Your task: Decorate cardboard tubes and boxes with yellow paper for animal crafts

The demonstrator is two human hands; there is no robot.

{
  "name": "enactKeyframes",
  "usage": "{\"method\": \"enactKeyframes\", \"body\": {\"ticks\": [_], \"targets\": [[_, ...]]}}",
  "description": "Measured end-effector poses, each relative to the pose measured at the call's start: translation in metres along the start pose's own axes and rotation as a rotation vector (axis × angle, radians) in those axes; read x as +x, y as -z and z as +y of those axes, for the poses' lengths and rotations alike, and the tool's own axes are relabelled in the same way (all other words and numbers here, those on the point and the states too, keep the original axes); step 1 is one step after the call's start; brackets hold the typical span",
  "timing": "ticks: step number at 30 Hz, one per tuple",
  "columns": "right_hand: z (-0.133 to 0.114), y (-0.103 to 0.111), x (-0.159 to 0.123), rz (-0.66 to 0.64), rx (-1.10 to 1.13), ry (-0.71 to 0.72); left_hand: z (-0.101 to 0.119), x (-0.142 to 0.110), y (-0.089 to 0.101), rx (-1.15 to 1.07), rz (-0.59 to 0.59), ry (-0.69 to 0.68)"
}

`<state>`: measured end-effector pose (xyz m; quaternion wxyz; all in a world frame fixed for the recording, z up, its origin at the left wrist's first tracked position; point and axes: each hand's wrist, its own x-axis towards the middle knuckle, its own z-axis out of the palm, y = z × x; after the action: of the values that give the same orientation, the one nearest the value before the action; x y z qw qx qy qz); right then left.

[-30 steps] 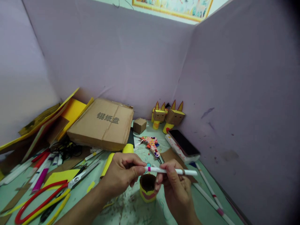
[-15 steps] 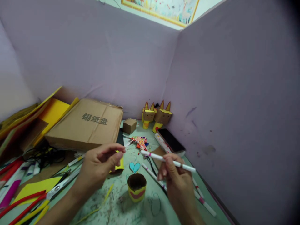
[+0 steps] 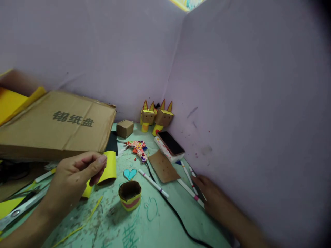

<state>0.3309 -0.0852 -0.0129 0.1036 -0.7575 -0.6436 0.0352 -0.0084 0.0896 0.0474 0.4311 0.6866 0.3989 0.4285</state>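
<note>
My left hand [image 3: 73, 177] hovers over the table's left side, thumb and fingers pinched together; anything between them is hidden. Just beyond it lies a curved yellow card piece [image 3: 110, 167]. My right hand [image 3: 216, 196] is low beside the right wall, its fingers on a thin white marker [image 3: 191, 171], partly covered. More white markers lie near it: one with a pink band [image 3: 190, 189], one with a red band [image 3: 188, 175] and one with purple bands [image 3: 153, 183]. Between my hands stands a small yellow cardboard cup [image 3: 130, 204] with a reddish mouth shape, behind it a blue paper heart [image 3: 129, 174].
A patterned glue gun [image 3: 137, 146] trails a black cable [image 3: 178, 217]. Behind are a small cardboard box [image 3: 125, 129], horned cardboard figures [image 3: 164, 119] and a phone [image 3: 170, 143] on a white pack. A large flat carton [image 3: 57, 134] and scissors [image 3: 23, 208] are left; a brown card [image 3: 163, 167] lies centre right.
My right hand has carried the marker down and right, to the other markers by the wall. My left hand's fingers have drawn together. The view has turned right.
</note>
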Motion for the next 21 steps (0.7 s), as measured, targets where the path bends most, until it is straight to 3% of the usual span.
{"method": "enactKeyframes", "body": {"ticks": [4, 9, 13, 17, 19, 21], "targets": [[0.004, -0.006, 0.0, -0.007, -0.04, 0.061, 0.002, -0.002, -0.001, 0.057, 0.007, -0.004], [0.006, 0.003, -0.009, -0.02, 0.002, 0.135, 0.016, -0.005, -0.004, 0.014, -0.021, 0.084], [-0.006, 0.019, -0.009, 0.031, 0.064, 0.088, 0.026, -0.004, -0.004, -0.015, 0.072, 0.169], [-0.042, 0.028, -0.011, 0.198, 0.284, 0.018, 0.028, -0.012, -0.001, -0.051, 0.108, 0.235], [-0.072, 0.027, -0.016, 0.289, 0.486, 0.013, 0.024, -0.029, -0.002, -0.104, 0.01, 0.282], [-0.106, 0.021, -0.022, 0.277, 0.693, 0.062, 0.015, -0.055, -0.008, -0.201, -0.185, 0.36]]}}
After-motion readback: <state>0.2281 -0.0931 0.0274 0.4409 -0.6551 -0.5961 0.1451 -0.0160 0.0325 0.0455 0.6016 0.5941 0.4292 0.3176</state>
